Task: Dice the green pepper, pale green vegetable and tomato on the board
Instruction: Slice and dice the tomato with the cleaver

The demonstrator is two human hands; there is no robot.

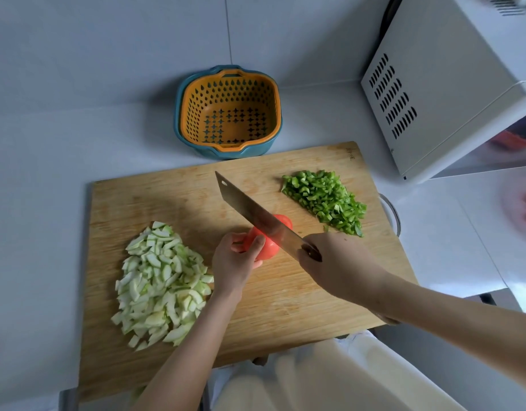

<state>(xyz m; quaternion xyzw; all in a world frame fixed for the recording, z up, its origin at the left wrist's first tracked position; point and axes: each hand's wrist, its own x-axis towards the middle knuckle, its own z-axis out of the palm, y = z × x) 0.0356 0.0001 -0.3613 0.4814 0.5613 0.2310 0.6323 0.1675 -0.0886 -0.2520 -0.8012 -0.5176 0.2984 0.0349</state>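
The tomato [266,243] sits mid-board [285,292], pinched by the left hand [235,262], fingers curled round it. The right hand [335,262] grips the knife [255,215], blade laid over the tomato. The round fruit may roll, sliding the edge toward the fingertips [258,241], which seem near the blade.

White counter [42,179]; pale tiled wall [113,40]; perhaps a microwave [445,93] right
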